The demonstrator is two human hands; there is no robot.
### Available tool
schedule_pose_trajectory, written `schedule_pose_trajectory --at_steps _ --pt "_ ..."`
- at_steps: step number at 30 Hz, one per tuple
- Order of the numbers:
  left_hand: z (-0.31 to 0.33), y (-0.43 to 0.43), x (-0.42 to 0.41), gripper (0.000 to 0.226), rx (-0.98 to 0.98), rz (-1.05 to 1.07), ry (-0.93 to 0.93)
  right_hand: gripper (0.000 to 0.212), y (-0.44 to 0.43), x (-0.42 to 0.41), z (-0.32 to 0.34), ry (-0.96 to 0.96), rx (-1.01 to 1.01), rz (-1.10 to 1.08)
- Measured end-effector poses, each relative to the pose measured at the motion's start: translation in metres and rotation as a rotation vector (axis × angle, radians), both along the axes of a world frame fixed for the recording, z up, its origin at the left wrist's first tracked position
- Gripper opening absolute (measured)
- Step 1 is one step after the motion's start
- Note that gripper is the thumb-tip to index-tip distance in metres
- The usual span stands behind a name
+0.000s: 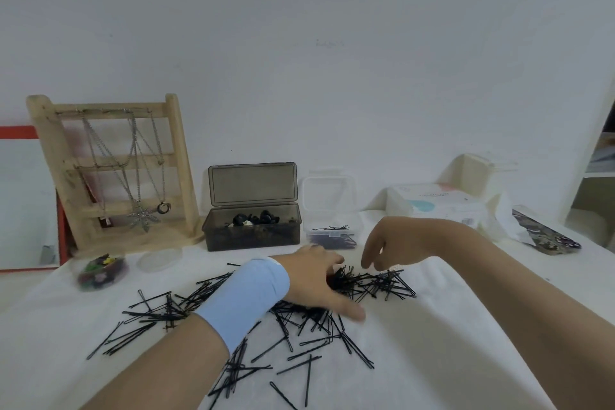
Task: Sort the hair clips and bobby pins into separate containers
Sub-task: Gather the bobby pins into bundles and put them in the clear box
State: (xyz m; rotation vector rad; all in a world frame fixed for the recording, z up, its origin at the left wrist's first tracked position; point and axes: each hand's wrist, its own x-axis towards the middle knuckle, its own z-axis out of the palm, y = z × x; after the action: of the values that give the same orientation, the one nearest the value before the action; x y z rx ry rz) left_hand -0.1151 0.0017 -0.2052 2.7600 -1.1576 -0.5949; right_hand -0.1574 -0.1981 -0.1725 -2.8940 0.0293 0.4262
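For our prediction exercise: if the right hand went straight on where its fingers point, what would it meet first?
Probably the bobby pins heaped just below: the fingers of the right hand hang down over them, though depth is unclear.

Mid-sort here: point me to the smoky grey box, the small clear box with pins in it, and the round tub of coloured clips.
smoky grey box [252, 238]: head view, on its front wall.
small clear box [332, 240]: head view, on its front wall.
round tub [100, 284]: head view, on its near side wall.
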Motion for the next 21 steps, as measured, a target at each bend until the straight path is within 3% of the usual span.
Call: schedule_pose_trajectory --at_steps 4,5,7,9,11,17,21 --pt "-0.001 -0.004 -0.016 0.134 0.226 -0.081 -0.1 0.091 -0.006 -0.008 -0.004 0.169 -0.285 -0.076" --pt "-0.002 -0.004 -0.017 0.135 0.229 -0.086 -0.106 0.094 -0.003 -0.009 -0.006 0.177 -0.289 -0.078" --pt "-0.004 -0.006 -0.014 0.127 0.177 -0.073 -0.118 0.08 -0.001 -0.008 -0.01 0.131 -0.235 -0.051" --pt "-0.004 -0.007 -0.01 0.106 0.07 -0.056 -0.139 0.052 0.002 -0.006 -0.01 0.073 -0.201 0.005" --pt "-0.006 -0.006 -0.006 0.085 -0.016 -0.053 -0.173 0.038 0.005 -0.005 -0.009 0.06 -0.193 0.032" --pt "-0.015 -0.008 -0.007 0.096 0.008 -0.029 -0.168 0.049 0.003 -0.007 -0.007 0.053 -0.195 0.045" --pt "-0.016 -0.017 -0.003 0.075 -0.12 -0.028 -0.178 0.035 0.008 -0.008 -0.006 0.064 -0.303 0.09"
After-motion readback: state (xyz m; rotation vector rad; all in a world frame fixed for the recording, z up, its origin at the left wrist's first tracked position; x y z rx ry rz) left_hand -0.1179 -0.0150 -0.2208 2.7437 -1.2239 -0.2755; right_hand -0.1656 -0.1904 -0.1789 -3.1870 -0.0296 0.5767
